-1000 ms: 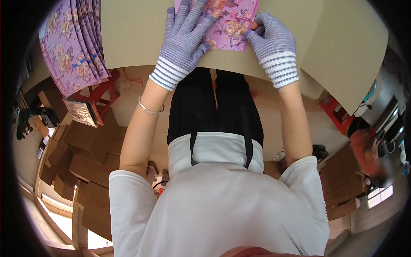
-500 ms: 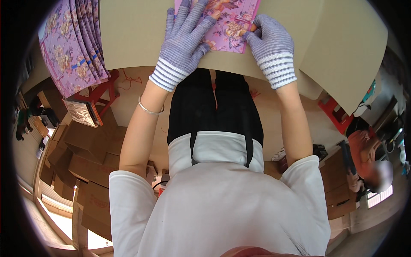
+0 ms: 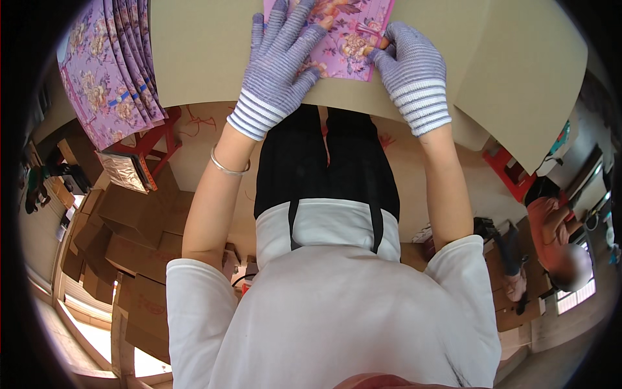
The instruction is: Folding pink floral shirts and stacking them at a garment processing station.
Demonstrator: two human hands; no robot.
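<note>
A flat pink piece with a floral print (image 3: 346, 57) lies on the pale tabletop (image 3: 214, 61), and its upper end runs out of the picture. A small pink ribbon-like strip (image 3: 368, 30) shows near its right edge. My left hand (image 3: 280, 61), in a striped knit glove with some bare fingertips, rests on the piece with fingers spread. At the right edge, my right hand (image 3: 413, 61), gloved the same way, has its thumb and finger closed on the piece just below the strip. Its other fingers are curled out of sight.
Several purple floral pieces (image 3: 97, 78) overlap at the left, above a red stool (image 3: 162, 146). Cardboard boxes (image 3: 133, 217) are piled on the left floor. At the right are another red stool (image 3: 507, 170) and a person (image 3: 547, 223) farther off.
My hands and the floral piece have hardly moved. The person at the far right has shifted posture, and their arms and legs stand differently.
</note>
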